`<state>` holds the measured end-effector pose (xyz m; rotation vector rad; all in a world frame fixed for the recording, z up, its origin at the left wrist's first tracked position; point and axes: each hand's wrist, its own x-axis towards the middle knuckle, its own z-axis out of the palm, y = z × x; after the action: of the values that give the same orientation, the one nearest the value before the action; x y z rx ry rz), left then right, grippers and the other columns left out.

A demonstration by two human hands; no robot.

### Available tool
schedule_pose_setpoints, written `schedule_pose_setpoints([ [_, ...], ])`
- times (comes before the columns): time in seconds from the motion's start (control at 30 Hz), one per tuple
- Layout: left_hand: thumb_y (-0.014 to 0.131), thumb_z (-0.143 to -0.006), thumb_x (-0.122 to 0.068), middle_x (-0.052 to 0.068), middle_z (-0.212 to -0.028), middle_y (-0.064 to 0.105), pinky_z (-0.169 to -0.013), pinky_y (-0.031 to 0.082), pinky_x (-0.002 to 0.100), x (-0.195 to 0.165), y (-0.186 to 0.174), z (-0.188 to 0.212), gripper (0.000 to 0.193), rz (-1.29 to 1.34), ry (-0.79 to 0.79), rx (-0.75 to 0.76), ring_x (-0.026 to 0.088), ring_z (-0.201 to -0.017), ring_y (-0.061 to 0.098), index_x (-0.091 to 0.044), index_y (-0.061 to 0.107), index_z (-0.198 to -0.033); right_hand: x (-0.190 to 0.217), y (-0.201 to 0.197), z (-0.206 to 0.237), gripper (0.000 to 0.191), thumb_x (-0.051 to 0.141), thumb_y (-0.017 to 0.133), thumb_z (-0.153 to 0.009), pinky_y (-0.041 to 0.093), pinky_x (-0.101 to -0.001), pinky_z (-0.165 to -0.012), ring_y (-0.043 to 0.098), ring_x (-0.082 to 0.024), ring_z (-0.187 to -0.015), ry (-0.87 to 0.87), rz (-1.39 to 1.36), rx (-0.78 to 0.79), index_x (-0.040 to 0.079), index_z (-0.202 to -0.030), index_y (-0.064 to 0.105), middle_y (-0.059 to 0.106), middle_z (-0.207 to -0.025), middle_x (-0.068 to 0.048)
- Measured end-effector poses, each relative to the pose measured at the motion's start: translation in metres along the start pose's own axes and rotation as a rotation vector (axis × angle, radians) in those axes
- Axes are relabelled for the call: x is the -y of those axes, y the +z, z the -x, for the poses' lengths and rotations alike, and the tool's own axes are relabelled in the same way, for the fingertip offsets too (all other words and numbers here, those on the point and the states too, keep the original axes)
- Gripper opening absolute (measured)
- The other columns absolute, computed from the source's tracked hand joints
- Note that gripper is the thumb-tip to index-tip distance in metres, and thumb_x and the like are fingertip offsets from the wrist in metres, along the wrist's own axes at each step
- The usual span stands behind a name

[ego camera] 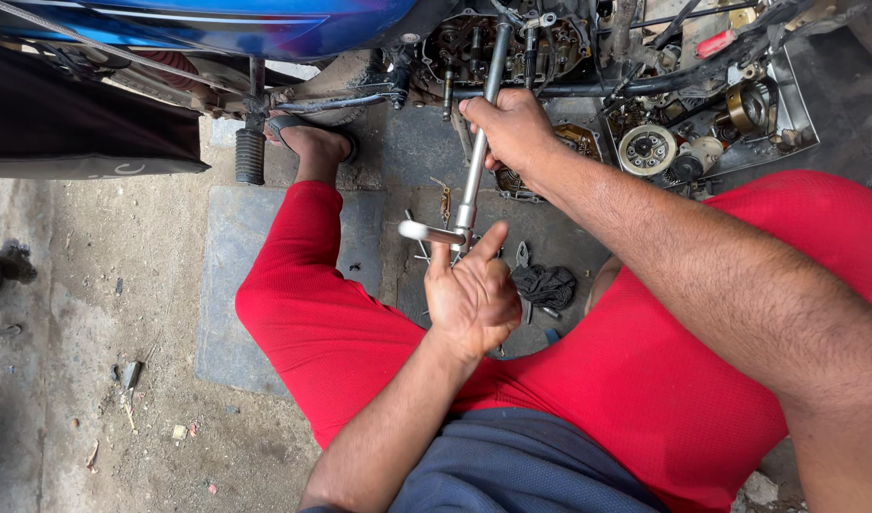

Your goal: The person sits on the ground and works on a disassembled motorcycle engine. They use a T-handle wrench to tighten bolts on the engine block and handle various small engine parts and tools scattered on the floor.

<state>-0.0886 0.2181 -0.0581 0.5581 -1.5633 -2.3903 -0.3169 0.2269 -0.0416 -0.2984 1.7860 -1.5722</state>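
Steel T-handle wrench (479,142), seated in the open engine (507,43), is clamped by the right hand (512,128) while the left hand (469,290) pushes its crossbar open-palmed, so the palm may slip off.

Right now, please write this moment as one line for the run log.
right hand: grips wrench shaft | left hand: open, fingers at crossbar | wrench tip: at open engine | parts tray: right
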Motion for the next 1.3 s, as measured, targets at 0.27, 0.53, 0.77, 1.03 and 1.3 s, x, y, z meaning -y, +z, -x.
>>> schedule_pose_setpoints([
  [0.27,0.051,-0.102,-0.062,0.030,-0.120,0.062,-0.101,0.055,0.044,0.000,-0.010,0.011,0.071,-0.425,0.119,-0.352,0.040,-0.111,0.066,0.004,0.048,-0.129,-0.002,0.003,-0.002,0.032,0.030,0.062,-0.099,0.048,-0.0231,-0.040,0.054,-0.009,-0.044,-0.019,-0.003,-0.010,0.008,-0.076,0.061,0.056,-0.061,0.001],
  [0.53,0.034,-0.102,-0.068,0.018,-0.097,0.074,-0.088,0.057,0.043,0.002,-0.023,-0.023,0.078,0.899,-0.297,0.203,0.031,-0.081,0.072,0.000,0.062,-0.129,-0.006,0.004,-0.007,0.029,0.030,0.063,-0.099,0.049,-0.0231,-0.040,0.054,-0.008,-0.045,0.002,0.006,-0.045,0.009,-0.078,0.062,0.059,-0.061,-0.001],
  [0.77,0.054,-0.106,-0.033,0.010,-0.092,0.065,-0.078,0.057,0.043,-0.002,-0.045,-0.002,0.028,-0.273,0.128,-0.372,0.025,-0.078,0.064,-0.007,0.065,-0.103,-0.005,-0.008,-0.006,0.038,0.035,0.060,-0.098,0.048,-0.0250,-0.038,0.053,-0.010,-0.041,0.094,0.105,-0.024,0.004,-0.075,0.061,0.058,-0.060,-0.004],
  [1.03,0.082,-0.090,-0.029,0.010,-0.148,0.035,-0.112,0.026,0.051,-0.015,-0.021,0.013,0.047,-1.703,0.802,-0.350,0.035,-0.132,0.035,-0.027,0.066,-0.135,0.009,-0.003,-0.002,0.037,0.035,0.062,-0.095,0.038,-0.0259,-0.032,0.046,-0.008,-0.036,0.205,-0.026,0.125,0.004,-0.075,0.060,0.053,-0.058,-0.003],
  [1.3,0.091,-0.085,-0.055,0.007,-0.148,0.032,-0.111,0.031,0.047,-0.022,-0.022,-0.004,0.059,-1.557,0.804,-0.272,0.031,-0.134,0.036,-0.033,0.065,-0.133,0.011,-0.004,0.003,0.031,0.034,0.060,-0.094,0.040,-0.0245,-0.034,0.047,-0.008,-0.039,0.327,0.034,0.115,0.007,-0.079,0.060,0.052,-0.059,-0.001],
])
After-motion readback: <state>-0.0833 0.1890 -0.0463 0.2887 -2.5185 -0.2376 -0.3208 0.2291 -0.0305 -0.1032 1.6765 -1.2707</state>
